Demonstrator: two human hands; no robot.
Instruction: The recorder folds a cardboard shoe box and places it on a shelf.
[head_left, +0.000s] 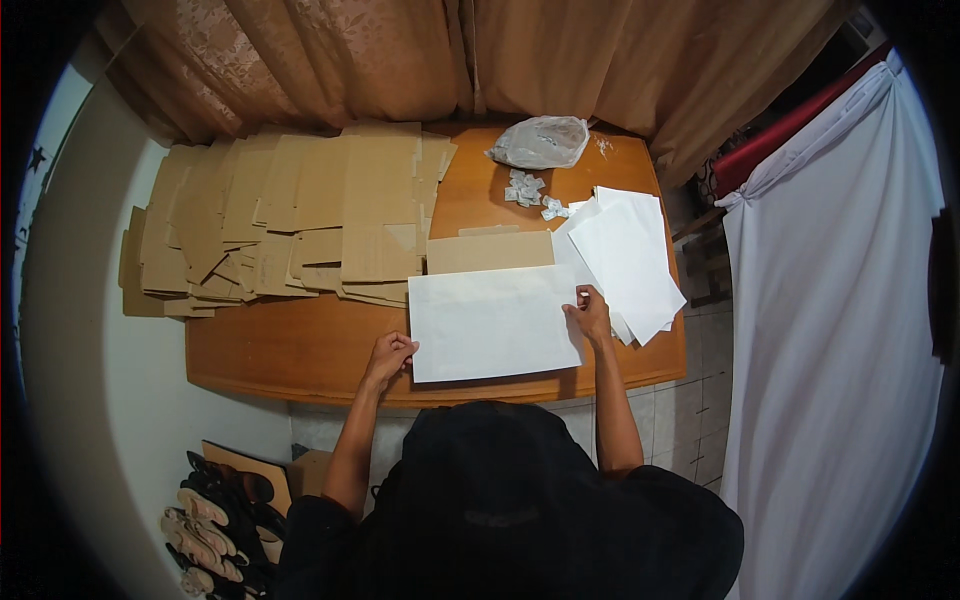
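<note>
A white sheet of paper (495, 325) spans the space between my hands at the table's near edge, long side across. My left hand (390, 358) is closed at its left edge, fingers curled and pinching it. At the right edge my right hand (590, 314) pinches the sheet between thumb and fingers. Beyond the sheet, a flat brown cardboard piece (490, 253) shows, its near part hidden under the paper. Close to my right hand lies a fanned stack of white sheets (630, 260).
Overlapping flat brown cardboard pieces (290, 200) cover the table's left side. Small clear-and-white packets (523, 188) lie near a translucent plastic bag (542, 142) at the back. Brown curtains (350, 60) hang behind. White cloth (810, 300) hangs at right; shoes (210, 530) sit at lower left.
</note>
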